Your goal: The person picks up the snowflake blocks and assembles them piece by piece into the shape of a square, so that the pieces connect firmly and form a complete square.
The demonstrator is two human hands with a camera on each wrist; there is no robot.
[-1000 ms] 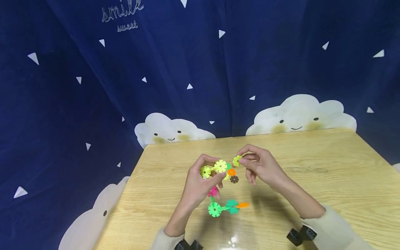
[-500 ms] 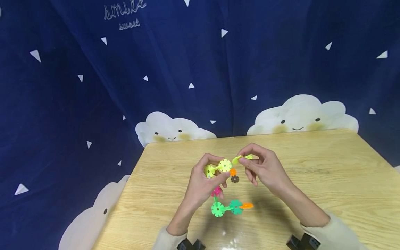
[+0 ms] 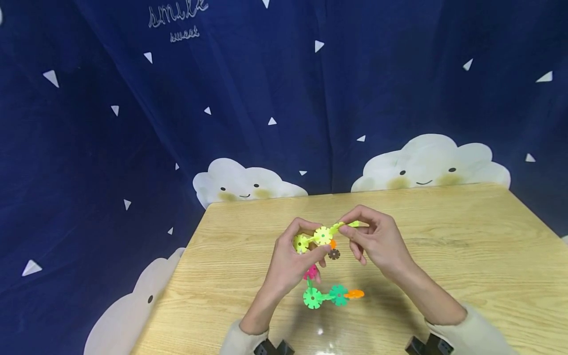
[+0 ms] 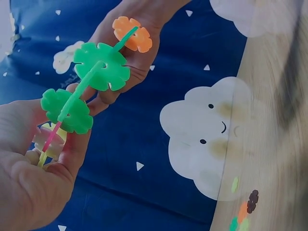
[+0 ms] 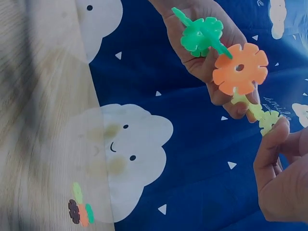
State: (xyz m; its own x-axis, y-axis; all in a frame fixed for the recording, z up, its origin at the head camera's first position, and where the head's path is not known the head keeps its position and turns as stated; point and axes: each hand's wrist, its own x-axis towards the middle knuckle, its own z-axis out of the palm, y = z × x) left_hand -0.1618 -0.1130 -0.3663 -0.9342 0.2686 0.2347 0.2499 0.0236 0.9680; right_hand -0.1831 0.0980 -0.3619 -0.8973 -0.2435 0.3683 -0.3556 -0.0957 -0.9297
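My left hand holds a chain of interlocking snowflake discs above the table. Along it are a pale yellow disc, another yellow disc, a pink disc, green discs and an orange disc at the lower end. Between thumb and fingertips, my right hand pinches yellow snowflake discs, seen nearly edge-on. Their near end touches the pale yellow disc of the chain. Whether the slots are engaged, I cannot tell. Fingers hide part of the chain.
Loose discs lie on the wooden table beyond the hands: a brown one, an orange one, plus green and yellow ones. A dark blue curtain with clouds hangs behind the table.
The yellow discs in my right hand have turned from face-on to edge-on and come against the chain's end. My left hand has shifted slightly right with the chain, closing the gap.
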